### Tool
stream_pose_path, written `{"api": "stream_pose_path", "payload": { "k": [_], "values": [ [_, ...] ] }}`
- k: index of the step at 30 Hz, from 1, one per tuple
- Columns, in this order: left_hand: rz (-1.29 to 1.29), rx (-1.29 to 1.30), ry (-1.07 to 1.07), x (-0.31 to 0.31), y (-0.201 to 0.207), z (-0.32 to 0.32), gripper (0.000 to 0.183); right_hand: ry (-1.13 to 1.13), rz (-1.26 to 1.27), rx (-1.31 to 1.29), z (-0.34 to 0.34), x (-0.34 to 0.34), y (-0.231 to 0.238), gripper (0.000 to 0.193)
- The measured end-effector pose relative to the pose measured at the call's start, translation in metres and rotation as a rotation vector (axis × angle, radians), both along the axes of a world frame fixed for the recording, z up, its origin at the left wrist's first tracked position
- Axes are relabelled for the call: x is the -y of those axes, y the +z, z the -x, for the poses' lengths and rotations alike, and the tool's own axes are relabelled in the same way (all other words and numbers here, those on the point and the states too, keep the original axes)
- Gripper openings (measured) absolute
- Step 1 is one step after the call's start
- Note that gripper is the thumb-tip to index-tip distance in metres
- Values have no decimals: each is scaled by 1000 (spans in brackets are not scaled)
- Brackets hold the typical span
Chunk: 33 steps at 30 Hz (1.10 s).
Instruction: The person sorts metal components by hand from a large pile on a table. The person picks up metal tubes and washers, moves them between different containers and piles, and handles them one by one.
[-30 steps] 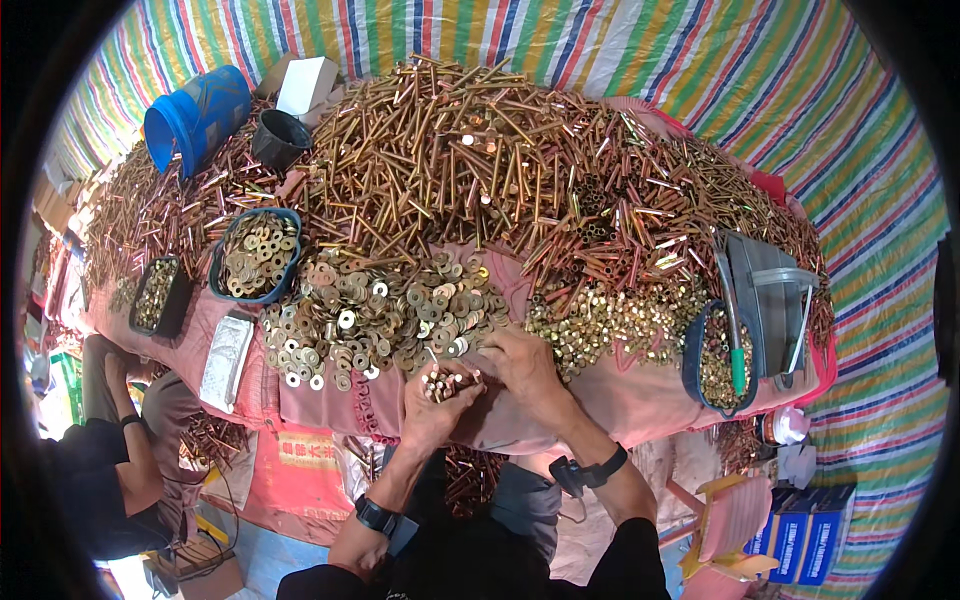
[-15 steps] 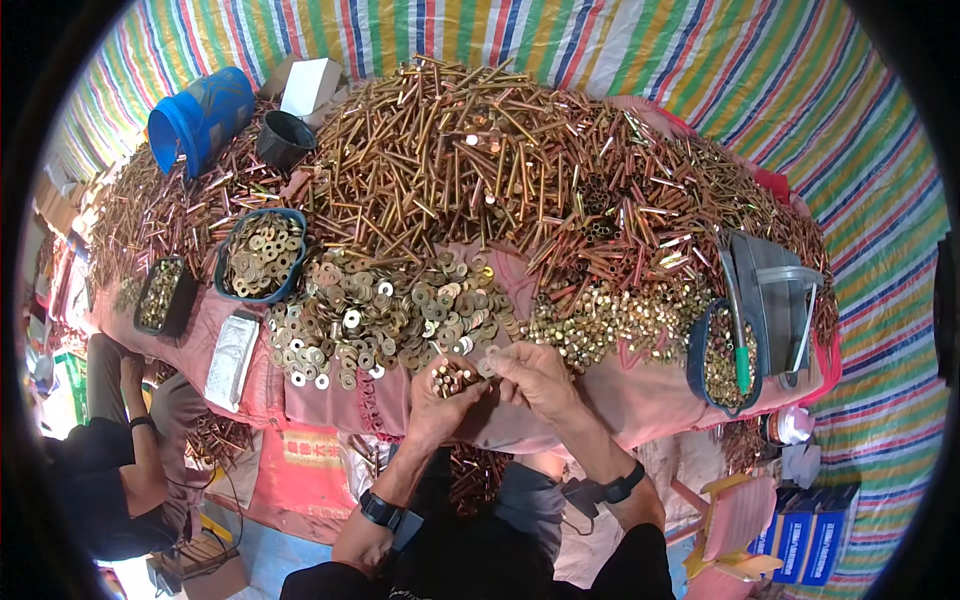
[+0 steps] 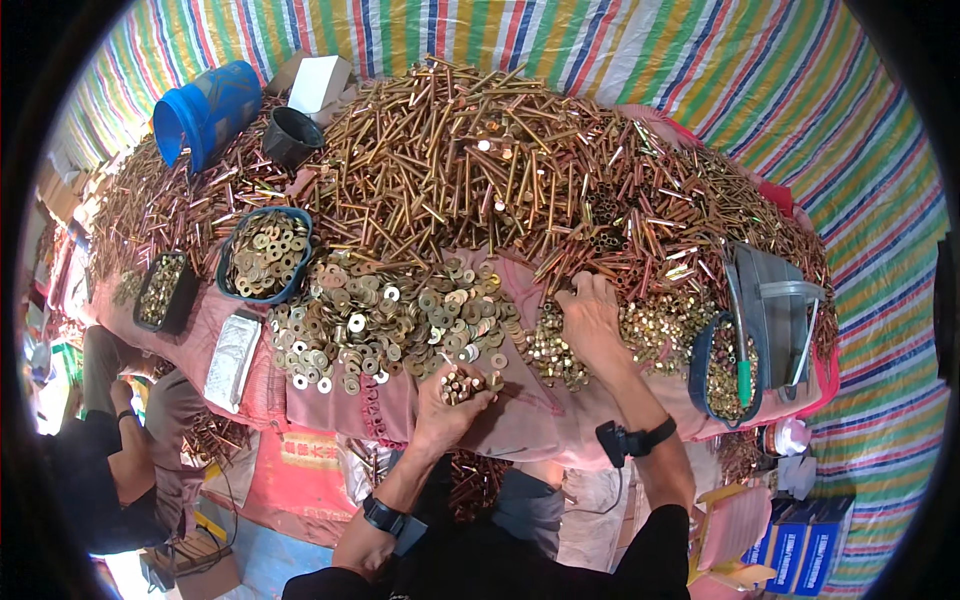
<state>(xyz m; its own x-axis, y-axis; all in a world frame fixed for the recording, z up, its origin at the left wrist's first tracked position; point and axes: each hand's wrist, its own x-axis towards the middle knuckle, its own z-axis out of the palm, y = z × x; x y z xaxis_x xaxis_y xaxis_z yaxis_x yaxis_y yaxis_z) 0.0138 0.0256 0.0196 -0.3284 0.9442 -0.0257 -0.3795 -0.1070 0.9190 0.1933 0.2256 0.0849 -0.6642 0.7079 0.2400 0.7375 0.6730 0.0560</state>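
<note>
My left hand (image 3: 447, 412) is closed around a bundle of bolts (image 3: 462, 386), their round brass-coloured ends facing up. It is just in front of the pile of flat washers (image 3: 400, 315). My right hand (image 3: 590, 312) reaches out to the lower edge of the heap of metal sleeves (image 3: 625, 262), beside the small nuts (image 3: 560, 350). Its fingers are bent down among the pieces; whatever they pinch is hidden. Long rods (image 3: 450, 160) are heaped behind, all on a pink cloth (image 3: 515, 425).
A blue tub of washers (image 3: 222, 272) and a dark tray of nuts (image 3: 178, 318) stand left, near a wrapped silver block (image 3: 234, 362). At right are a basin of nuts (image 3: 698, 375) and a grey scoop-like container (image 3: 770, 300). Another person's arm (image 3: 132, 455) shows at left.
My right hand has left my left hand and moved forward and right to the sleeves and nuts. The left hand keeps its bundle and has barely moved.
</note>
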Motion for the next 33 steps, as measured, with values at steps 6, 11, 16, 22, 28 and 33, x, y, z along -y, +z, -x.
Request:
{"api": "stream_pose_path", "payload": {
  "k": [6,11,16,22,28,33],
  "values": [
    [-20,-23,22,-1,3,-2,20,131,103,128,-8,-10,16,32],
    [7,-38,23,-1,0,-2,20,211,115,179,-27,0,35,33],
    [4,-64,46,-2,-4,-3,21,160,271,-542,-35,12,31,21],
    [9,-83,39,-5,-2,-4,20,-16,1021,-1382,-24,59,-7,17],
    [19,-59,13,-2,5,-2,20,-99,898,-810,-16,101,-26,17],
    [21,-70,19,-3,5,-4,21,258,448,-373,-38,110,-10,22]
  ]
}}
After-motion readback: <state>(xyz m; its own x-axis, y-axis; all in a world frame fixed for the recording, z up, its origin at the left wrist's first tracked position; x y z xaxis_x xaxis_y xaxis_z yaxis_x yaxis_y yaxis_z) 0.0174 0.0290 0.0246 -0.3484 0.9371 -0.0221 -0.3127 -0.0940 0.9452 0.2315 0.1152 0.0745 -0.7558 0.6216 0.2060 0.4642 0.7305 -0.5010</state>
